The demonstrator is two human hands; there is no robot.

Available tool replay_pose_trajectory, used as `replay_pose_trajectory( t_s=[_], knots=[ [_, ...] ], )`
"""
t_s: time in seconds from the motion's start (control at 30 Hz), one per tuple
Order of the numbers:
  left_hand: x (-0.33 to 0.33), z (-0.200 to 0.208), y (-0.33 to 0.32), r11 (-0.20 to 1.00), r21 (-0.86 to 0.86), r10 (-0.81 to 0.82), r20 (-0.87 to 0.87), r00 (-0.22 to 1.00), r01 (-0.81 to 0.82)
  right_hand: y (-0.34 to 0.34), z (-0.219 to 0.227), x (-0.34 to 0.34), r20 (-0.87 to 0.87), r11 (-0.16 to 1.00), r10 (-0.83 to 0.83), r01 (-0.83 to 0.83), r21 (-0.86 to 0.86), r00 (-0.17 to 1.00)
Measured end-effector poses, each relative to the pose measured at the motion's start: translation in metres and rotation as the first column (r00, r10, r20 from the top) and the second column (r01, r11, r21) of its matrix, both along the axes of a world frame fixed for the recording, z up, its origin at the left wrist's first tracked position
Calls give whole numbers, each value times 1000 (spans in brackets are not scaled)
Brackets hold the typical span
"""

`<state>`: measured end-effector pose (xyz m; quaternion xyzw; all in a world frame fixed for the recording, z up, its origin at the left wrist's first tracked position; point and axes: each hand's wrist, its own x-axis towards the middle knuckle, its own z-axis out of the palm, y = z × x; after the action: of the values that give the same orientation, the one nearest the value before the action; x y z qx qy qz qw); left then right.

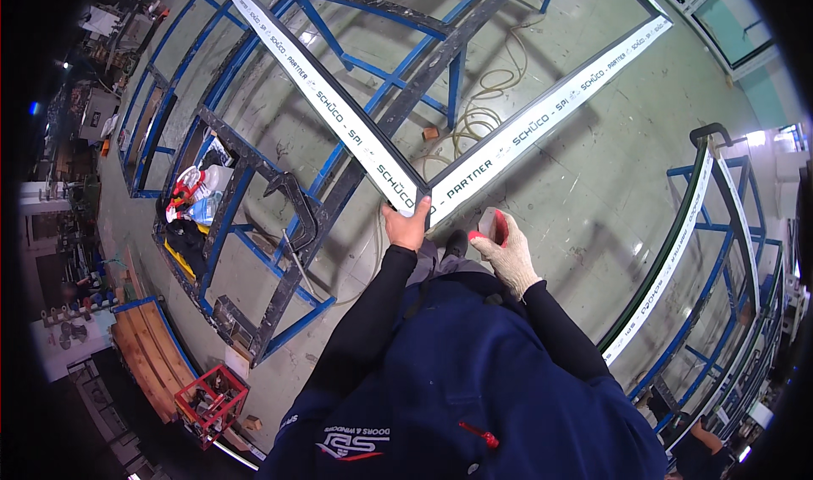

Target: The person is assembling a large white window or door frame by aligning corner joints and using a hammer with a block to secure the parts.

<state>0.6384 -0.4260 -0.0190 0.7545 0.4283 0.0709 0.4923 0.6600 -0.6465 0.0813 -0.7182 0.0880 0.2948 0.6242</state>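
White-faced strips with dark printing are covering the large angular frame with black inner edging (330, 99); I am viewing it remotely through the head camera. Its near corner is pointing toward the wearer's body, two bars are spreading away from it, and the left bar is passing over a blue steel trestle with scuffed black rails (456, 82).

Left hand (407, 223): bare, black-sleeved. Its thumb is lying on the corner joint, and its forefinger is touching the left bar's edge. Remaining fingers are hiding from me, so I cannot tell how far it is closing.

Right hand (511, 256): wearing a cream knitted glove with red fingertips. Thumb and fingers are curling narrowly around a small pale grey piece (487, 219), holding it just right of the corner, apart from the frame. I cannot make out its exact kind.

Surroundings: a black C-shaped metal clamp (298, 205) is sitting on the trestle work at left. Beyond the corner, a pale yellowish coiled hose (478, 124) is lying on the grey-green floor (610, 175), near a small brown block (430, 133). Far right, a second white-stripped frame (673, 254) is standing beside more blue trestles.
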Motion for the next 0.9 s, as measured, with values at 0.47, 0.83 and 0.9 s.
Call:
replay_pose_trajectory(
  t_s=[0.47,0.83,0.9],
  knots=[
    [-21,-20,25,985,-128,-90,170,981,112,-4,-13,-7,159,992,-104,90,93,982],
    [-13,8,14,919,371,-188,112,976,134,-11,-4,0,105,999,-47,47,6,993],
    [3,16,22,830,544,-205,86,975,127,-9,0,2,68,1000,-24,24,4,997]
  ],
)
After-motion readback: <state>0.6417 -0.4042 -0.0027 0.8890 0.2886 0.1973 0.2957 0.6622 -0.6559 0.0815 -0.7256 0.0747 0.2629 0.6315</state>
